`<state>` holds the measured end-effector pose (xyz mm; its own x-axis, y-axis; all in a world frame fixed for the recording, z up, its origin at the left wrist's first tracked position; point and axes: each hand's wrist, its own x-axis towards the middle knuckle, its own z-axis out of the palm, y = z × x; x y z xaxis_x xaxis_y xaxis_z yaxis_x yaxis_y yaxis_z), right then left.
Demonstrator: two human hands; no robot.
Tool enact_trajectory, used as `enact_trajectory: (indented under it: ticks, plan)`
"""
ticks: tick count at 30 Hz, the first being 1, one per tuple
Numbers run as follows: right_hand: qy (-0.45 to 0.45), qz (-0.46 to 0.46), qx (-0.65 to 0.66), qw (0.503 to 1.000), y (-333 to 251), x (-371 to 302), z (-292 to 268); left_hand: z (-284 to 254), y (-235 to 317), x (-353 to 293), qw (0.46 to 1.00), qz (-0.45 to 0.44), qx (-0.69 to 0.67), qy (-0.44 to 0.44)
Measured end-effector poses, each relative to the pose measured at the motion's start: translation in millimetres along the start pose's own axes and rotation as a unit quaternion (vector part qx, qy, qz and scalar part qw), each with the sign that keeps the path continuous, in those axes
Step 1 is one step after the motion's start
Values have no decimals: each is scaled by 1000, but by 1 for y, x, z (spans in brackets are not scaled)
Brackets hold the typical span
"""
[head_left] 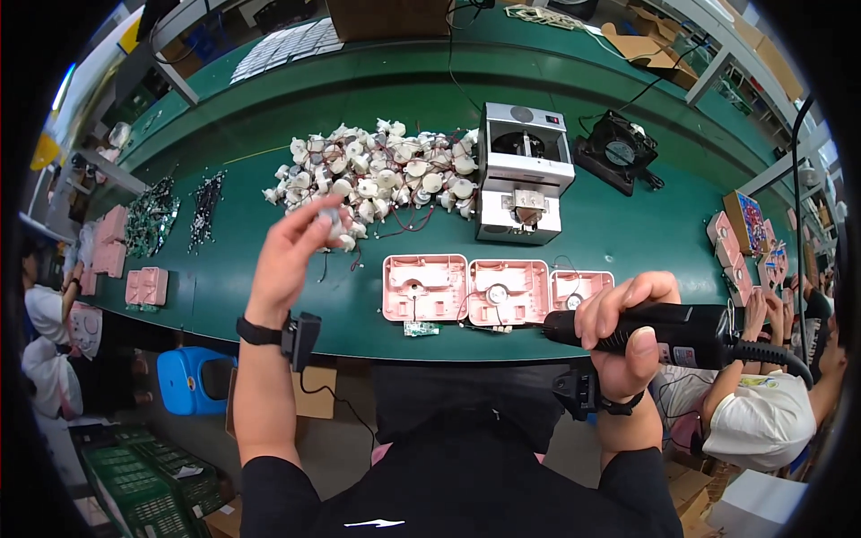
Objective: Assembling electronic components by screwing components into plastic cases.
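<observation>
My left hand (300,247) is raised at the near edge of a heap of small white motors with thin wires (386,170). Its fingers pinch one small grey-white motor (334,224). In my right hand (628,327) is a black corded electric screwdriver (695,336), lying sideways with its tip toward the left. Three open pink plastic housings stand in a row: the left housing (439,273), the middle housing (520,273) and the right housing (592,280), partly behind my right hand. A small green circuit board (421,329) lies below the left housing, joined by a wire.
Behind the housings stands a grey screw feeder (525,202), with a black fan (619,151) to its right. Circuit boards (152,215) and pink housings (146,287) lie at the left. More pink parts (728,247) are at the right, near co-workers. A blue stool (184,381) stands below.
</observation>
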<state>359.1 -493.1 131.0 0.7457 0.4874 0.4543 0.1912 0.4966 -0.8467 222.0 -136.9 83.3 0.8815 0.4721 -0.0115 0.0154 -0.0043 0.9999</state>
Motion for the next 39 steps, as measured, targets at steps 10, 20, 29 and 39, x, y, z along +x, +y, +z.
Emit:
enact_trajectory:
  ticks: [10,20,29,39]
  plan:
    - [0,27,-4,1000,3,1,7,35,-43,-39,998,-52,17,-6]
    - [-11,44,5,999,6,0,14,67,-48,-42,957,96,248,-119]
    - [-24,54,7,998,7,-2,20,72,-68,-33,868,267,411,-84]
    - [-64,53,58,995,29,15,65,72,-78,-24,869,247,424,-60]
